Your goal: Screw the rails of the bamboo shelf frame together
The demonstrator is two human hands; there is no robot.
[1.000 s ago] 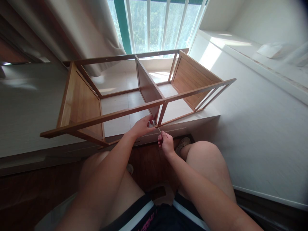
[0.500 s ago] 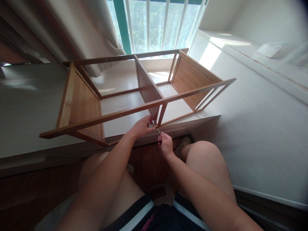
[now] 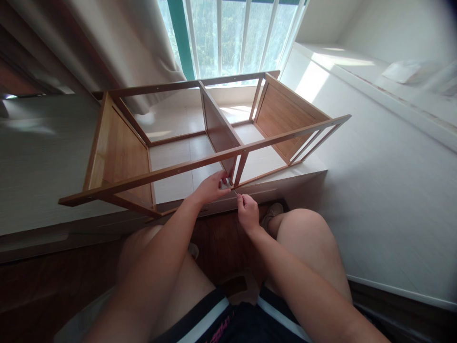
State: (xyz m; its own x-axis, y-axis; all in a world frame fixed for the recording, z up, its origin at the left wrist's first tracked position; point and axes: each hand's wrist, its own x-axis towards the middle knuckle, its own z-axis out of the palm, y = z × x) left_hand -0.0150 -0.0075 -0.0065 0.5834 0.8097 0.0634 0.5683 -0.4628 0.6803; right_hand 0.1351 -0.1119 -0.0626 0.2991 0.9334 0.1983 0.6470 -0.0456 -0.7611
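Note:
A brown wooden shelf frame lies on its side on a pale surface, with panels at both ends and one across the middle. At the lower near corner of the middle panel, my left hand is closed around the frame, thumb along the lower rail and fingertips behind it. My right hand is closed in a pinch just right of and below it. From those fingers a thin metal hex key points up to the joint by my left thumb. Its tip and the fastener are too small to make out.
Behind the frame stand a barred window and a grey curtain. A white wall with a ledge rises on the right. My knees flank the dark wood floor below the platform edge.
My right hand has turned at the wrist and shifted slightly right, its fingers curled differently around the hex key. My left hand and the shelf frame hold their places.

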